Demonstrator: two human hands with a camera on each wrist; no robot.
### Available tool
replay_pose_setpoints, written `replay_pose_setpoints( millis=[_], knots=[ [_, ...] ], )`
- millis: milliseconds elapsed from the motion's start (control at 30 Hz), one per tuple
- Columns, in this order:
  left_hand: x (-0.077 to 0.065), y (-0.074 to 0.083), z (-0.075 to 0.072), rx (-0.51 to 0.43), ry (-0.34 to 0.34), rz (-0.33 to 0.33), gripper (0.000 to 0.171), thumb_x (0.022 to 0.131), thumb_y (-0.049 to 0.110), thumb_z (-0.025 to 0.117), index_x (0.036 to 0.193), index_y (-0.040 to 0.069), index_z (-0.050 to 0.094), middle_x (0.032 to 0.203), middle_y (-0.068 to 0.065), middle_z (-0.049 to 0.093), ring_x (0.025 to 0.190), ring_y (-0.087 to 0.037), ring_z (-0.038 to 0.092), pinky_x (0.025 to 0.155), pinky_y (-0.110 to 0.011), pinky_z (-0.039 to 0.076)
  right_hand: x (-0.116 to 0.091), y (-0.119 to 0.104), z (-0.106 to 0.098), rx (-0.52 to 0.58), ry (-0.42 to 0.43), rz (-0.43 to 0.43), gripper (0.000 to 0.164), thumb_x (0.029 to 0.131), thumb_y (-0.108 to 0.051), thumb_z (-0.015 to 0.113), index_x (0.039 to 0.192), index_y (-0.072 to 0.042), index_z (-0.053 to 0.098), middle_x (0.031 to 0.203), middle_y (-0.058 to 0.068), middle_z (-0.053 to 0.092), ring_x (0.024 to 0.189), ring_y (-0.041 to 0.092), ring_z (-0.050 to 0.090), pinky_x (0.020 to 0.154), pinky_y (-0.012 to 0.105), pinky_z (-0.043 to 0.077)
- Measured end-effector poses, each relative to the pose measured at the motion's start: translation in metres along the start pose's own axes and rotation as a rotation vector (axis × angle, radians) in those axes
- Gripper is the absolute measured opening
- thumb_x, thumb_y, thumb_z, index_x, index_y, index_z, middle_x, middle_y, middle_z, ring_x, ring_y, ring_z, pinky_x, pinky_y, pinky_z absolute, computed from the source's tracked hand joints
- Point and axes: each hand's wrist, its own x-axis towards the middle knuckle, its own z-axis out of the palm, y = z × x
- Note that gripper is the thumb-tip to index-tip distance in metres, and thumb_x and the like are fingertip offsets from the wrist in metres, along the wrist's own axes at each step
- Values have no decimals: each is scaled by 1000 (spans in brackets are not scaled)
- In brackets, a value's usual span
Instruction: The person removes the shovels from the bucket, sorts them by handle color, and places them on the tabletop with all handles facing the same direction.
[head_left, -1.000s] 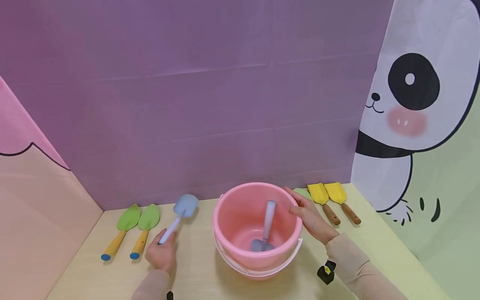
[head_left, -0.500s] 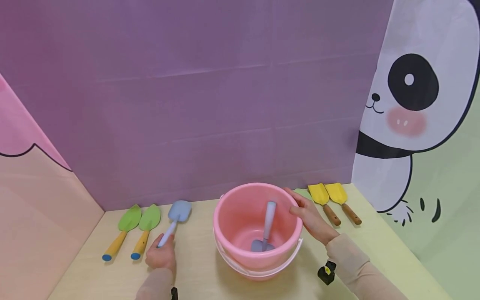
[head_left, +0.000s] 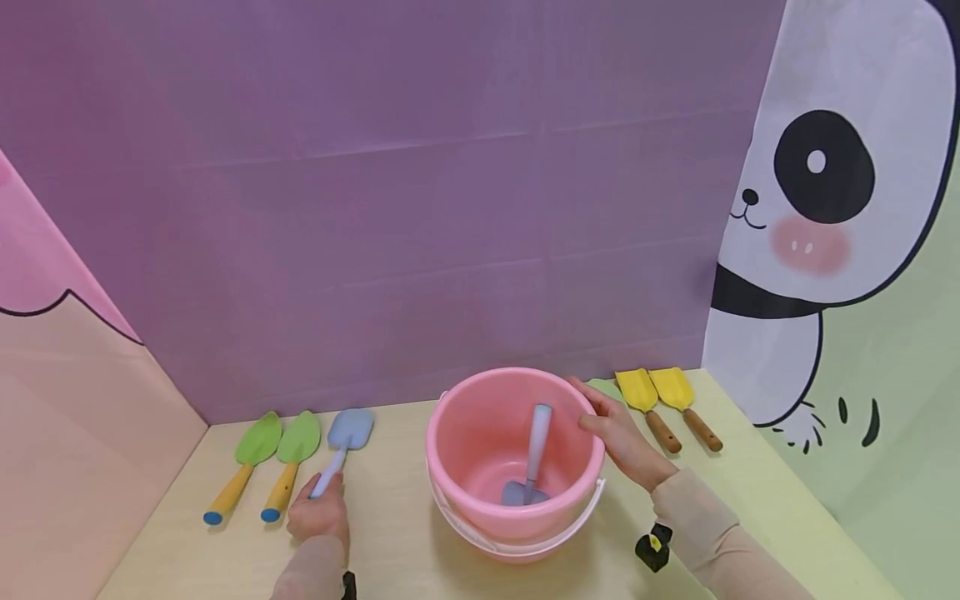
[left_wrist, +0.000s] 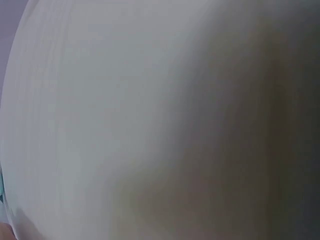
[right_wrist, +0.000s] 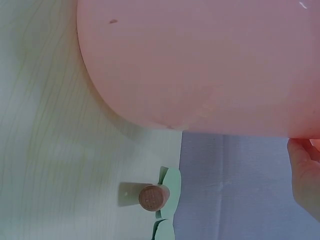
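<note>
My left hand (head_left: 320,508) grips the handle of a light blue toy shovel (head_left: 351,428), whose blade points to the back wall beside two green trowels (head_left: 298,437) with yellow handles. The left wrist view is mostly blurred pale surface. A pink bucket (head_left: 517,533) stands upright at the middle, its white handle hanging down in front. Inside it leans a second blue shovel (head_left: 537,442), blade down. My right hand (head_left: 626,437) holds the bucket's right rim, thumb over the edge. In the right wrist view the bucket (right_wrist: 200,65) fills the upper part, with fingers (right_wrist: 302,162) against its side.
Two yellow shovels (head_left: 673,387) with brown wooden handles lie right of the bucket. A pale green blade (head_left: 606,387) shows partly behind my right hand. A purple backdrop (head_left: 450,250) rises at the table's rear edge, with printed side panels left and right.
My left hand has moved slightly left and nearer me with the blue shovel, whose blade has come down beside the green trowels. The right hand and bucket stay in place.
</note>
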Motion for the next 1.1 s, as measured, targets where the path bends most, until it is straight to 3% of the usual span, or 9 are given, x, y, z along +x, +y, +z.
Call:
replay_pose_setpoints(
  millis=[267, 500, 833, 1100],
  knots=[
    [2, 1, 0, 0, -55, -44, 52, 79, 34, 67, 123, 8, 58, 126, -21, 53, 118, -39, 43, 100, -45, 32, 0, -1, -1, 1, -13, 4, 65, 86, -6, 43, 147, -17, 22, 151, 4, 23, 136, 29, 29, 98, 38, 42],
    [-1, 1, 0, 53, -108, -14, 54, 82, 37, 63, 126, 8, 56, 128, -23, 51, 117, -41, 43, 98, -48, 33, -2, -3, 0, 3, -16, 11, 65, 86, -6, 43, 147, -16, 21, 152, 5, 23, 136, 30, 28, 98, 39, 42],
    [-6, 3, 7, 52, -164, -11, 54, 84, 35, 61, 129, 6, 52, 132, -23, 47, 122, -42, 38, 101, -49, 31, -3, -3, 0, 5, -23, 5, 66, 86, -6, 43, 147, -16, 20, 152, 4, 22, 136, 29, 28, 98, 39, 41],
    [-13, 4, 6, 114, -196, 68, 52, 86, 30, 57, 131, 4, 49, 132, -25, 47, 121, -44, 39, 101, -51, 32, -1, -2, -1, -1, -40, 6, 64, 87, -8, 43, 147, -19, 21, 152, 4, 22, 136, 29, 27, 98, 39, 41]
  ],
)
